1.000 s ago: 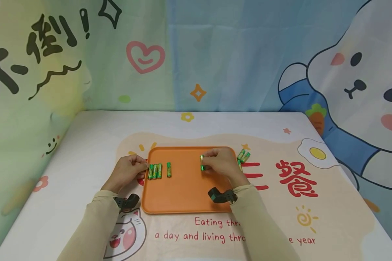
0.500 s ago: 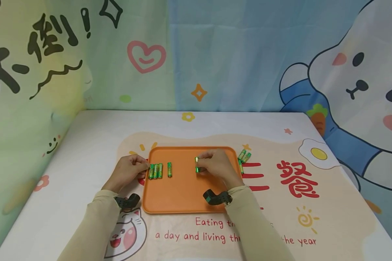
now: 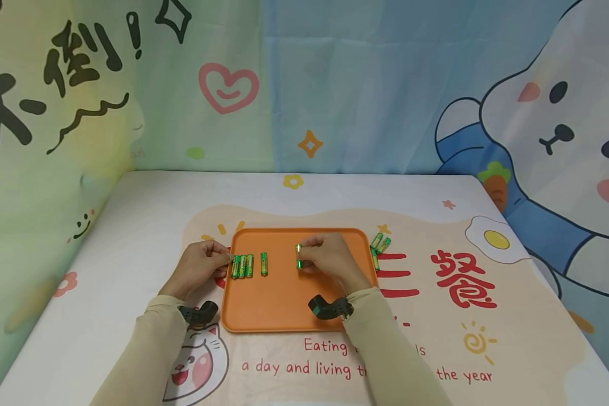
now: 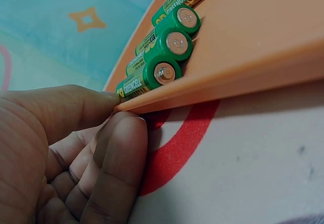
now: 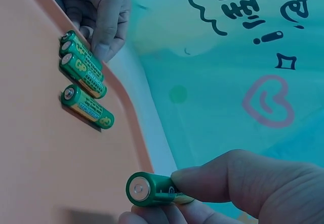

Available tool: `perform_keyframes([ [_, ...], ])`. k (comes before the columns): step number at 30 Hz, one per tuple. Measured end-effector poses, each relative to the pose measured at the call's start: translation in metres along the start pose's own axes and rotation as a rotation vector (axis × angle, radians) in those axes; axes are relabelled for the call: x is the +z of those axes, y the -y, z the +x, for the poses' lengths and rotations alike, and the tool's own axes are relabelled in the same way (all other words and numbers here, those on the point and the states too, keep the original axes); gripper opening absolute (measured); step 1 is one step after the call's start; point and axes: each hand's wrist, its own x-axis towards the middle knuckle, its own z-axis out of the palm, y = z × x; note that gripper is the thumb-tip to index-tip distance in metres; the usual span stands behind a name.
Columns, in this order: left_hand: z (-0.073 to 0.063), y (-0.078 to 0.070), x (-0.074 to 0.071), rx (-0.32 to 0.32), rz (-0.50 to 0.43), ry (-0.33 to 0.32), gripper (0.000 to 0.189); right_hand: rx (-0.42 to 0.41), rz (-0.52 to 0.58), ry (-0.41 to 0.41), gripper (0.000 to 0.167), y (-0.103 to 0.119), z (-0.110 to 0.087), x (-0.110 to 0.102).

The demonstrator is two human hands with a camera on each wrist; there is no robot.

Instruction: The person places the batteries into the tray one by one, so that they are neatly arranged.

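My left hand (image 3: 199, 267) pinches the left rim of the orange tray (image 3: 284, 310), thumb on top and fingers outside, as the left wrist view shows. Just inside that rim, three green batteries (image 4: 164, 74) lie side by side. A separate battery (image 3: 264, 264) rests a small gap to their right, parallel to them. Over the middle of the tray, my right hand (image 3: 330, 259) holds another green battery (image 5: 152, 189) between thumb and fingers. Its flat end faces the camera in the right wrist view, and a shadow falls on the tray below.
Three more green batteries (image 3: 377, 241) lie on the printed tablecloth (image 3: 528, 332) just beyond the tray's right rim, some touching. A printed curtain (image 3: 355, 84) hangs behind the table.
My right hand has moved left across the tray with its battery, towards the lone battery. The left hand and the batteries in the tray have stayed put.
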Motion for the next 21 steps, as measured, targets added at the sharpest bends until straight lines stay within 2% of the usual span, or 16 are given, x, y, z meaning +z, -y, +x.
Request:
perform_keyframes([
  [21, 0.0, 0.0, -0.001, -0.029, 0.037, -0.016, 0.017, -0.002, -0.012, 0.024, 0.022, -0.003, 0.006, 0.017],
])
